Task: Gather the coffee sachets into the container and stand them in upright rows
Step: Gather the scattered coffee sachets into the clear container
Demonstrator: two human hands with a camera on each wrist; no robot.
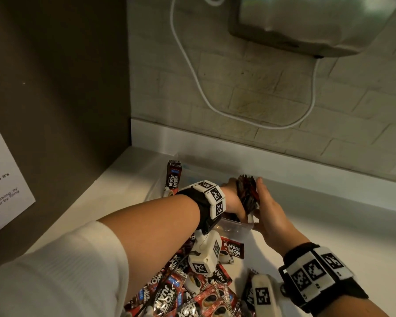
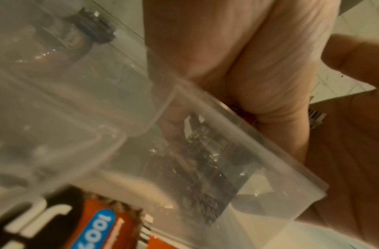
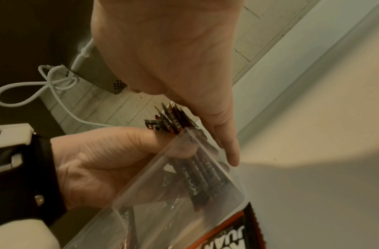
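Observation:
My left hand grips a bundle of red-and-black coffee sachets held upright, its lower end inside the clear plastic container. My right hand lies with straight fingers flat against the bundle's right side. In the right wrist view the left hand's thumb and fingers wrap the bundle above the container wall, and the right hand's fingers point down beside it. The left wrist view shows the bundle blurred through the container wall. Several loose sachets lie heaped on the counter near me.
One sachet leans upright left of the container. The white counter ends at a ledge below a brick wall. A white cable hangs from a grey wall unit. A brown panel with a paper sheet bounds the left.

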